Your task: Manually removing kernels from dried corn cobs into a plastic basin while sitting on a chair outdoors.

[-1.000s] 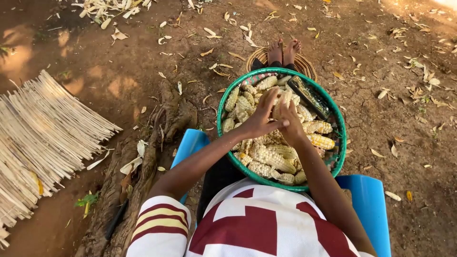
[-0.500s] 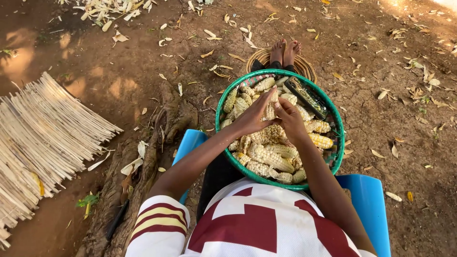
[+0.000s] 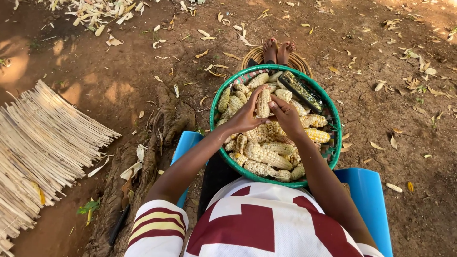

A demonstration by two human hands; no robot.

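Note:
A round green basket (image 3: 216,102) rests on my lap, filled with several pale yellow maize cobs (image 3: 266,154). Both hands meet over its middle and hold one upright cob (image 3: 263,103). My left hand (image 3: 246,115) wraps the cob from the left with fingers curled around it. My right hand (image 3: 285,113) grips it from the right, thumb pressed on the kernels. A dark rectangular flat object (image 3: 300,91) lies on the cobs at the basket's far right side.
I sit on a blue plastic chair (image 3: 369,200). My bare feet (image 3: 277,49) rest on a woven tray (image 3: 297,61) beyond the basket. A bundle of split sticks (image 3: 43,147) lies left. Tree roots (image 3: 162,128) and maize husks (image 3: 97,12) lie on the dirt.
Both hands shifted slightly on the cob, turning it between them. The basket and the rest of the scene stay where they were.

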